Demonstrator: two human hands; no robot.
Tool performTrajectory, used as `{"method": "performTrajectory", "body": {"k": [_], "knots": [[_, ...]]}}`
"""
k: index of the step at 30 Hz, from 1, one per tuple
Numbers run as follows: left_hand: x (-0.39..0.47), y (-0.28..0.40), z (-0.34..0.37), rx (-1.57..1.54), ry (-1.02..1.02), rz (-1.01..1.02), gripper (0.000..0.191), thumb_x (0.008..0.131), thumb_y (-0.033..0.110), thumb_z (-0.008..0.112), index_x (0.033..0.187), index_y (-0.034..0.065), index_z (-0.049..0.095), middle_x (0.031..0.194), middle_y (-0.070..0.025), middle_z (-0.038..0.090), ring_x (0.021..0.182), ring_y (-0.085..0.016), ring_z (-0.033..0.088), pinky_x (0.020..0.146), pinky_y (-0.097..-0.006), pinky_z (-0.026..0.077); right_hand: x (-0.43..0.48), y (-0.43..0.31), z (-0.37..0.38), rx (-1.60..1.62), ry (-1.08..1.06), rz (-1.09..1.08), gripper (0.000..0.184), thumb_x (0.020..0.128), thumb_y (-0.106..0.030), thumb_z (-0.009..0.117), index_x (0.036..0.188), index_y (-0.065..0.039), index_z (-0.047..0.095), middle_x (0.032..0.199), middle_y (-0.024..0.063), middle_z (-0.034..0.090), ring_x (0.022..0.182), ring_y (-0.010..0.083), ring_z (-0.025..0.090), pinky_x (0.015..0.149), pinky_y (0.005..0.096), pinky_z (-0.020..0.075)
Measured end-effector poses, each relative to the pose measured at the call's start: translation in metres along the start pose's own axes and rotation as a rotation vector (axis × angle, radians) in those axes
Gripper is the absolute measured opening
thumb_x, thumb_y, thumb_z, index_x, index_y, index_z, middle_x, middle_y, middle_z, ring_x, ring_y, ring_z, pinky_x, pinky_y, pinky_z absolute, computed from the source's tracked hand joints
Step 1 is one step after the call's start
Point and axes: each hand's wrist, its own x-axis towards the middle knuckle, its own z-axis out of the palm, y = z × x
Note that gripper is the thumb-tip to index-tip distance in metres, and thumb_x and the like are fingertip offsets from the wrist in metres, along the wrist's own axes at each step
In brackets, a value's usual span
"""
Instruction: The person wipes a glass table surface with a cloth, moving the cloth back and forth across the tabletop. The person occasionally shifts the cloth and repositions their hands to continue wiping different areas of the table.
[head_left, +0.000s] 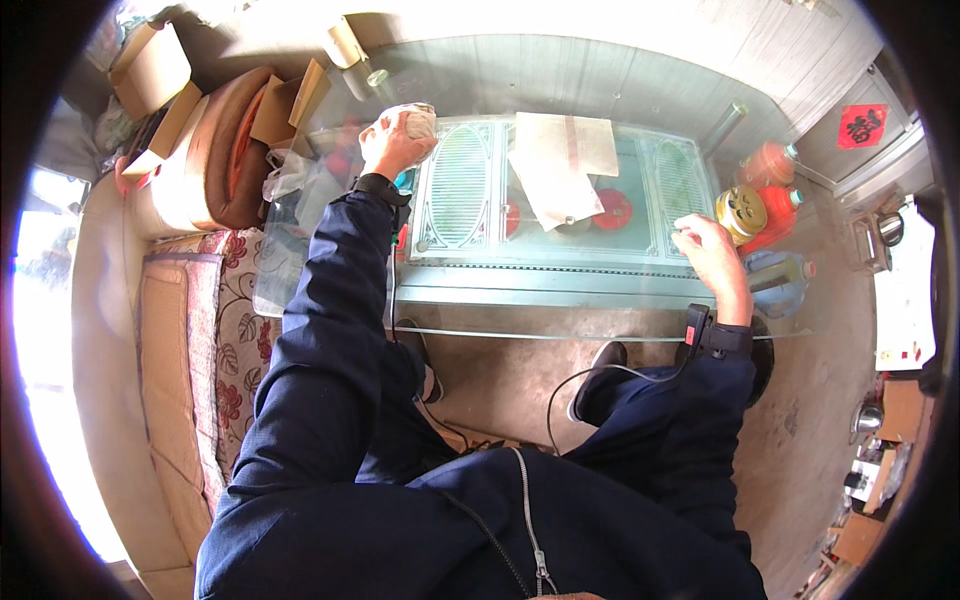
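My left hand (397, 142) is closed over a crumpled pale cloth (421, 121) at the back left of a glass-topped table (465, 319). Over the table's right part is my right hand (705, 244), fingers slightly curled and apart, with nothing seen in it. Just beyond its fingertips sits a round gold tin (741, 214) with holes in its lid. Between my hands, towards the back, lie pale sheets of paper or card (559, 161), one overlapping the other. Both wrists wear dark bands with cables.
Red bottles (780, 214) and a clear bluish jug (776, 281) are seen at the table's right. To the left are a couch with a floral cover (236, 360), a brown rolled cushion (225, 150), open cardboard boxes (154, 67) and a plastic bag (285, 176). A glass (360, 79) stands near the back.
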Motion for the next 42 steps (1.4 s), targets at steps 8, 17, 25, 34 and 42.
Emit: {"method": "performTrajectory", "body": {"k": [8,17,25,34,42], "knots": [[0.014,0.032,0.005,-0.045,-0.038,0.061,0.092,0.079,0.071,0.074,0.158,0.0253,0.059,0.160,-0.0178,0.057,0.152,-0.037,0.049,0.130,-0.0534,0.024,0.002,0.004,0.004,0.019,0.019,-0.024,0.029,0.097,-0.021,0.079,0.120,-0.003,0.074,0.105,0.0180,0.076,0.096,0.0324,0.074,0.085,0.0429,0.0587],[-0.003,0.066,0.011,-0.074,-0.031,0.178,0.096,0.078,0.072,0.076,0.161,0.0258,0.057,0.162,-0.0171,0.055,0.154,-0.041,0.044,0.132,-0.0511,0.025,0.001,-0.004,0.003,0.042,0.003,-0.021,0.032,0.097,-0.017,0.079,0.123,0.001,0.073,0.107,0.0163,0.078,0.098,0.0247,0.075,0.089,0.0387,0.0596],[-0.039,0.082,0.018,-0.144,0.085,0.318,0.090,0.078,0.064,0.082,0.155,0.0212,0.063,0.153,-0.0209,0.060,0.146,-0.042,0.051,0.129,-0.0553,0.028,0.000,-0.014,0.001,0.027,-0.011,-0.005,0.031,0.098,-0.017,0.078,0.122,0.001,0.074,0.102,0.0145,0.079,0.094,0.0224,0.075,0.085,0.0372,0.0590],[-0.086,0.099,0.012,-0.251,0.083,0.340,0.090,0.077,0.057,0.089,0.153,0.0189,0.061,0.150,-0.0184,0.061,0.145,-0.041,0.052,0.127,-0.0559,0.033,0.001,-0.018,0.002,0.018,-0.028,-0.019,0.031,0.099,-0.016,0.077,0.124,0.001,0.072,0.093,0.0097,0.076,0.084,0.0168,0.071,0.078,0.0353,0.0570],[-0.128,0.105,0.006,-0.282,0.214,0.437,0.082,0.075,0.052,0.091,0.144,0.0157,0.066,0.138,-0.0157,0.066,0.134,-0.040,0.058,0.123,-0.0553,0.038,0.002,-0.018,0.003,0.013,-0.036,-0.036,0.030,0.100,-0.017,0.078,0.124,0.000,0.073,0.090,0.0070,0.074,0.082,0.0158,0.070,0.076,0.0342,0.0562]]}}
